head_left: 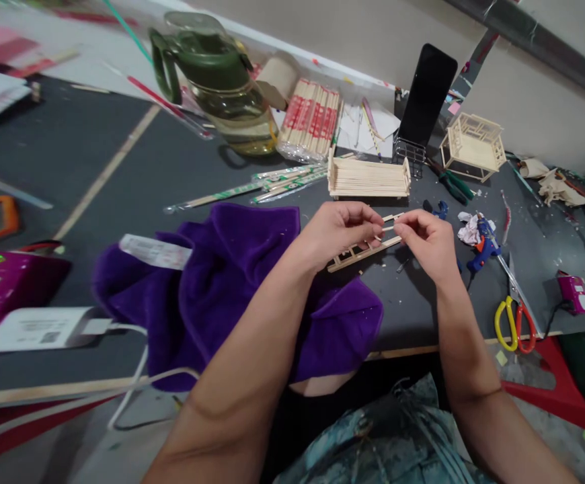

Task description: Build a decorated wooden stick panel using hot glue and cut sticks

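My left hand [341, 232] and my right hand [427, 240] meet over the grey table, thumbs and fingertips pinched close together. Between them runs a short thin wooden stick [388, 229], one end at each pinch. Under the fingers lies a ladder-like frame [366, 254] of light wooden sticks, partly covered by my left hand. Just behind stands a small bench-like model [369, 177] made of sticks. A purple towel [242, 269] lies rumpled beneath my left forearm.
At the back are a green-lidded jug [232, 94], packed chopsticks [310, 117] and an upright phone [427, 94]. Rightward lie pliers [454, 186], a blue glue gun [485, 245], scissors [512, 316] and another stick model [474, 146]. A white cable [141, 363] crosses the left front edge.
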Tool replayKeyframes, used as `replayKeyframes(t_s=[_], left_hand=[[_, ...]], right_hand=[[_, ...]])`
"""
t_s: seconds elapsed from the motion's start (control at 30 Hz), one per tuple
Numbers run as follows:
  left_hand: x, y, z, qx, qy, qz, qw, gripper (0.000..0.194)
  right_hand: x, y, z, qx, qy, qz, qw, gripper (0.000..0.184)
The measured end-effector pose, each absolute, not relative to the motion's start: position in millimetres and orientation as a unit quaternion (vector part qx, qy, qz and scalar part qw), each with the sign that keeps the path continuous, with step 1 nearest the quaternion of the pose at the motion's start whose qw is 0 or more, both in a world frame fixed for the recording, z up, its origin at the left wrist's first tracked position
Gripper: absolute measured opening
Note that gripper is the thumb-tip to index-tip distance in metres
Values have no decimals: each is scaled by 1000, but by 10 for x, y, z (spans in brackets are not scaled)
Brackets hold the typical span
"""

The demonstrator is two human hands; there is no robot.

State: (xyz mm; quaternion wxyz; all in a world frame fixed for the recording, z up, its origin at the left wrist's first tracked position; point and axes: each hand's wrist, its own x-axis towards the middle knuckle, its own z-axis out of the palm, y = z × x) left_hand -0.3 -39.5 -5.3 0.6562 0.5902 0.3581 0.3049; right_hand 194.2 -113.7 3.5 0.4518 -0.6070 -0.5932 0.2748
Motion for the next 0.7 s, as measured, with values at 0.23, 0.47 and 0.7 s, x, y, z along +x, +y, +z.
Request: replayKeyframes(t_s=[0.23,0.47,0.7], left_hand=[[-21,-307,-263,805,462,275,251,19],[99,-342,-348,859,468,160,128,27],[83,-340,-372,834,476,232,157,31]], right_hand=[[2033,-1094,-101,-641,-531,264,488,16],[1983,-1114,-242,-677,-552,197,445,11],[2050,-1091,-297,-718,-566,133,382,23]])
